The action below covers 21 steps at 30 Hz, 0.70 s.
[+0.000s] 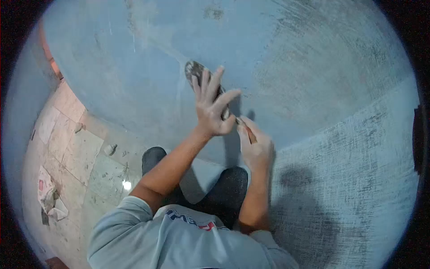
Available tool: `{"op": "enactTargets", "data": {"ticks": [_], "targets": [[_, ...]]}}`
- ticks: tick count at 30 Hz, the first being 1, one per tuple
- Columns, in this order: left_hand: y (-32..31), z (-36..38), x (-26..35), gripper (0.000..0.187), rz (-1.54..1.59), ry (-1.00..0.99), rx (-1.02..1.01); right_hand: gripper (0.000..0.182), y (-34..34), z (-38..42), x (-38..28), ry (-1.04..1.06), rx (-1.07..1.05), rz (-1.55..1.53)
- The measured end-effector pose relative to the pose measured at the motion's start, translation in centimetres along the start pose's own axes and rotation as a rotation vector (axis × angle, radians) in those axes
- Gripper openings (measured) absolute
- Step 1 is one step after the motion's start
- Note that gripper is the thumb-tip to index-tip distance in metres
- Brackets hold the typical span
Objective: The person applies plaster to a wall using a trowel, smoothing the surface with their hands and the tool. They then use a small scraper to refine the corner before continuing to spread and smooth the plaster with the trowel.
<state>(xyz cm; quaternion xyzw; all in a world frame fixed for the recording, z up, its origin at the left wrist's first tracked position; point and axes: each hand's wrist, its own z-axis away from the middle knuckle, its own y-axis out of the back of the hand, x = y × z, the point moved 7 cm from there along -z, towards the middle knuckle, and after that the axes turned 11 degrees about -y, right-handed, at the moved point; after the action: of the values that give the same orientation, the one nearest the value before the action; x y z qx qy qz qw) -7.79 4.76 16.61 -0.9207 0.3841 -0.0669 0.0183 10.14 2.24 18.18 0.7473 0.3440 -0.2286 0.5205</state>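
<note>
A trowel (193, 69) with a long, round-ended blade and a wooden-looking handle is in front of the blue wall. My right hand (257, 152) is closed around its handle, low on the right. Across the blade lies my left hand (209, 110), fingers spread apart and whitened with dust, hiding the blade's middle. Grey smears mark the dark blade near its tip. Behind the tool, the blue wall (156, 33) carries a pale streak leading up and left from the blade's tip.
Rough, scratched grey plaster (340, 148) covers the right side. To the left, the tiled floor (83, 150) holds scattered debris, a pale lump (110, 149) and a crumpled printed bag (48, 193). My bent knees (230, 184) are close to the wall.
</note>
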Motion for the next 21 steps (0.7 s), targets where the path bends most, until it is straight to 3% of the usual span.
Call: {"op": "enactTargets", "data": {"ticks": [5,8,11,14,15,17,18,21], "targets": [[0.3,0.3,1.3,0.042,0.071,0.014,-0.051,0.027,0.1,0.8,0.1,-0.045,-0.240,0.127],[-3.6,2.3,6.4,0.037,0.180,-0.026,-0.191,0.025,1.8,2.7,8.4,-0.396,-0.431,-0.223],[-6.7,4.3,9.0,0.036,0.210,-0.154,-0.266,0.020,3.8,5.0,11.5,-0.212,-0.115,-0.156],[-5.6,3.7,8.0,0.035,0.231,-0.172,-0.233,0.017,2.7,5.1,9.0,-0.030,-0.064,-0.165],[-4.4,3.3,7.0,0.035,0.239,-0.153,-0.217,0.015,1.2,4.7,8.5,-0.111,-0.055,-0.188],[-1.3,1.9,1.9,0.037,0.259,-0.223,-0.065,0.020,-1.7,3.4,2.0,0.146,0.044,-0.187],[0.4,1.0,-0.1,0.038,0.268,-0.234,0.009,0.023,-2.7,2.3,-0.1,0.148,-0.058,-0.138],[0.4,-1.1,0.3,0.038,0.115,-0.203,-0.103,0.026,-2.9,0.8,0.0,0.139,-0.080,-0.194]]}}
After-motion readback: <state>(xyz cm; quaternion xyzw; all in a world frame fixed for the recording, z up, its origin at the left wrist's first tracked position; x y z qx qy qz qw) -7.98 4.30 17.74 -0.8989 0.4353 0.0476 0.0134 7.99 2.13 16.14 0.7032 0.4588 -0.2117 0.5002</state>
